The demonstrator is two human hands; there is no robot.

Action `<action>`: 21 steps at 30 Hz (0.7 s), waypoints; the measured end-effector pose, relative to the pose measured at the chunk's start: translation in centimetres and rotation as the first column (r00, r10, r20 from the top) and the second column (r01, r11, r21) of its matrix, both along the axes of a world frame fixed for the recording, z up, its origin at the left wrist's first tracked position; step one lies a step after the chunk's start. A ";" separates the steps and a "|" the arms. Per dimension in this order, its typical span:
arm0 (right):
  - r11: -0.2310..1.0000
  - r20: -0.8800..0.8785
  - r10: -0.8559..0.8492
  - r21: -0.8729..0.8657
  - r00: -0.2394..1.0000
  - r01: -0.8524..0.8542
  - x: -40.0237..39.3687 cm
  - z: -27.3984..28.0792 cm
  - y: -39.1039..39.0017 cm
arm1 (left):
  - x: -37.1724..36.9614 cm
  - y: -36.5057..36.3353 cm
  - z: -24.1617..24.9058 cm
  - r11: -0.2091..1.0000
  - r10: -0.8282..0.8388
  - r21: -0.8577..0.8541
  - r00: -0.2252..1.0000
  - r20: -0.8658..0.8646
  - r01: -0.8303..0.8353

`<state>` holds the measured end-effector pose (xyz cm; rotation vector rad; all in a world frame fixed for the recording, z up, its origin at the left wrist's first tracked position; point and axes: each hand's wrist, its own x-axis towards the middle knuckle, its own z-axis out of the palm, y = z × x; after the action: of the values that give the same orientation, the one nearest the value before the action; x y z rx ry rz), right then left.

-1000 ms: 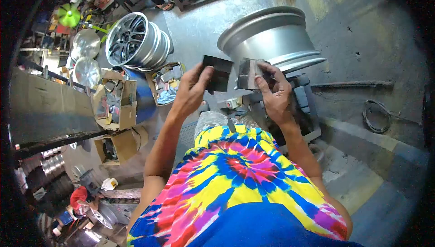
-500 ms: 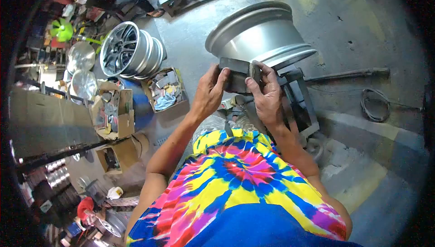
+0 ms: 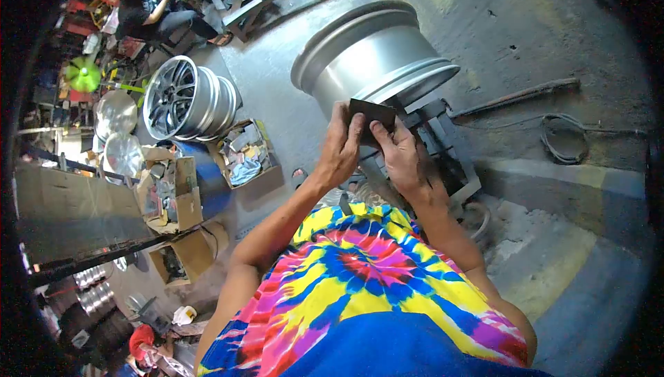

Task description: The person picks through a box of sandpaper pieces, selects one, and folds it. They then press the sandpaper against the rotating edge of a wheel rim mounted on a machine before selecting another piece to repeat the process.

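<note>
Between my hands is a dark, flat piece of sandpaper, held up in front of my waist. My left hand pinches its left side, thumb on the near face. On the other side my right hand grips it with the thumb pressed on the face and the fingers partly hidden behind. Just beyond the hands a silver wheel rim lies tilted on a dark metal stand. Neither hand touches the rim.
At left stand a spoked wheel rim and a cardboard box of scraps and a blue cloth. A metal bar and coiled cable lie at right. A person sits at upper left near a green fan.
The sandpaper has turned in my hands and shows a smaller dark face. My hands sit slightly lower. The view has shifted, bringing more of the seated person into sight.
</note>
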<state>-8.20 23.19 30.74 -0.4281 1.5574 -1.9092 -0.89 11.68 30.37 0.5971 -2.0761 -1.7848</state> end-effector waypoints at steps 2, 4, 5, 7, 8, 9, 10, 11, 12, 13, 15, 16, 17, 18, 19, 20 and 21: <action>0.998 -0.120 -0.043 0.041 0.992 0.048 -1.6 -1.9 0.6 | -1.1 0.1 -2.7 0.999 0.017 0.053 0.997 -0.078 -0.013; 0.952 -0.739 0.118 0.275 0.663 0.137 -3.6 -0.9 0.9 | -2.4 -0.3 -3.0 0.994 0.033 0.109 0.988 -0.150 -0.016; 0.981 -0.834 0.056 0.150 0.549 0.127 -4.2 0.9 0.5 | -2.9 -0.8 -0.7 0.949 0.037 -0.300 0.979 -0.201 -0.097; 0.955 -0.935 0.138 0.213 0.327 0.205 -6.4 0.1 0.7 | -4.0 -1.6 1.4 0.682 -0.120 -0.728 0.973 -0.196 -0.063; 0.923 -0.967 0.239 0.255 0.091 0.287 -7.4 -0.4 1.0 | -4.9 -1.8 0.9 0.684 -0.121 -0.727 0.973 -0.197 -0.062; 0.888 -0.929 0.349 0.369 0.121 0.276 -7.9 -1.0 1.2 | -5.8 -1.7 -0.3 0.622 -0.243 -0.780 0.963 -0.118 0.062; 0.887 -0.930 0.349 0.368 0.118 0.277 -8.3 -2.2 1.1 | -6.6 -1.6 -1.4 0.542 -0.356 -0.821 0.934 -0.032 0.179; 0.891 -0.937 0.335 0.350 0.102 0.288 -8.7 -3.5 0.8 | -7.1 -1.6 -2.3 0.551 -0.355 -0.800 0.934 0.031 0.236; 0.894 -0.943 0.321 0.332 0.087 0.300 -9.2 -4.5 0.8 | -7.5 -1.7 -3.2 0.550 -0.358 -0.801 0.933 0.028 0.235; 0.898 -0.939 0.338 0.343 0.066 0.276 -9.5 -4.2 0.8 | -7.6 -1.7 -3.2 0.568 -0.339 -0.785 0.939 0.050 0.247; 0.903 -0.938 0.338 0.347 0.081 0.252 -10.1 -4.0 0.9 | -8.1 -1.7 -3.5 0.599 -0.347 -0.746 0.934 0.084 0.290; 0.909 -0.937 0.336 0.348 0.093 0.230 -10.1 -4.1 1.0 | -8.1 -1.6 -3.3 0.599 -0.356 -0.742 0.930 0.090 0.301; 0.906 -0.939 0.339 0.344 0.064 0.247 -10.3 -4.2 0.9 | -8.3 -1.8 -3.2 0.598 -0.348 -0.724 0.925 0.150 0.342; 0.905 -0.938 0.343 0.346 0.058 0.247 -10.5 -4.2 0.9 | -8.6 -1.8 -3.1 0.599 -0.336 -0.705 0.919 0.208 0.379; 0.905 -0.941 0.327 0.337 0.085 0.260 -10.5 -4.4 1.0 | -8.7 -1.7 -3.0 0.578 -0.337 -0.745 0.929 0.154 0.333; 0.904 -0.944 0.309 0.328 0.112 0.273 -10.6 -4.4 1.0 | -8.8 -1.7 -2.9 0.580 -0.336 -0.745 0.930 0.150 0.330; 0.903 -0.944 0.311 0.330 0.110 0.274 -10.3 -4.6 0.9 | -8.7 -1.8 -3.0 0.558 -0.346 -0.755 0.924 0.165 0.344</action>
<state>-18.52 24.09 26.15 -1.8384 2.6932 -0.9356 -9.56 9.85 27.40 -0.0877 -2.7921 -0.8058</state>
